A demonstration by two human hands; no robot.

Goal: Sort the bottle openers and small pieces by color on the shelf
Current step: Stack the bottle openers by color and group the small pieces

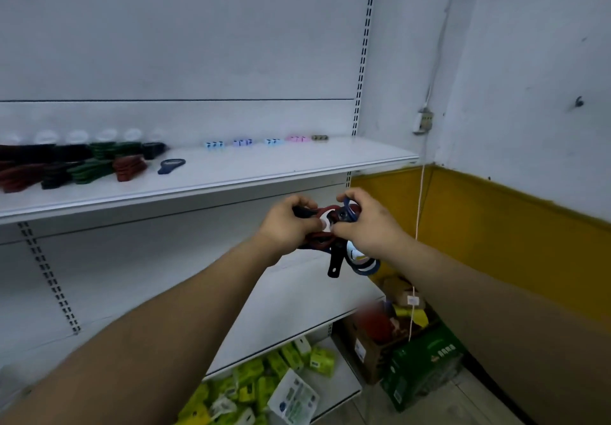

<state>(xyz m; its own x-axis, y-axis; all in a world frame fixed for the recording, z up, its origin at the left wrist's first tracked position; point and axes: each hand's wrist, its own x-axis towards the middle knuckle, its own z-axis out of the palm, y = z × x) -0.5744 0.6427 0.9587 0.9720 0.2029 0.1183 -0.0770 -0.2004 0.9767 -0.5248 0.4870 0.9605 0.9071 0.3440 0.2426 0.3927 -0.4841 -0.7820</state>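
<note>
Two hands meet in front of the shelf point(251, 178), below its front edge and towards its right end, and both hold one mixed bunch of bottle openers point(321, 239). The left hand point(287, 224) has its fingers curled round the red and black openers on its side of the bunch. The right hand point(368, 226) is curled round the other side, with its fingertips pinching the ring of a blue opener point(347, 205) at the top. A black handle point(334, 265) and several blue rings point(364, 269) hang out beneath the right hand. On the shelf, sorted stacks fill the left end: a red stack point(129, 167), a green stack point(88, 172) just beside it, a black stack point(54, 176) and more red ones point(18, 178) at the far left, with further dark stacks behind them against the back wall. A single blue opener point(171, 165) lies flat, alone, just right of the red stack. Along the back edge, towards the right end, small pieces sit in separate little groups: pale blue point(214, 144), lilac point(243, 142), blue point(273, 141), pink point(297, 138) and an olive group point(320, 137) nearest the back right corner. Lower down, yellow-green packets point(251, 380) lie on the bottom shelf, and a green carton point(425, 370) stands on the floor near it.
</note>
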